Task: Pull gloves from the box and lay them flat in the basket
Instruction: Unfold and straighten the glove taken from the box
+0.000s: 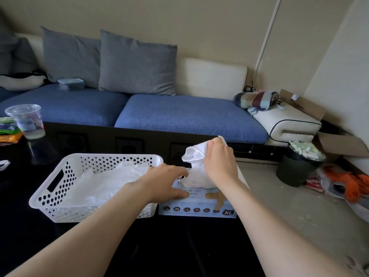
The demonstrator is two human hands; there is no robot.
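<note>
Two bare forearms are reaching forward over the glossy black desk (159, 246), and by my judgement the task is partly done. Nearer of the two, the left hand (165, 181) is lying across the top of the pale blue cardboard glove box (199, 211), fingers stretched flat and pressing down beside the opening, seemingly bracing the box. Just beyond it, the right hand (219, 162) is pinching a thin white disposable glove (194, 156) with curled fingers and thumb, holding it above the box. The glove's lower part is bulging out of the opening, so it is not yet free. Just left of the box, touching it or nearly so, the white perforated plastic basket (50, 188) is holding a wrinkled layer of white gloves (107, 182) lying fairly flat; how many I cannot tell. What is remaining, judging from this, is drawing this glove clear, carrying it leftward over the rim, spreading it on the pile, and likely repeating. Farther back, a blue-cushioned sofa (179, 114) is running along the wall.
</note>
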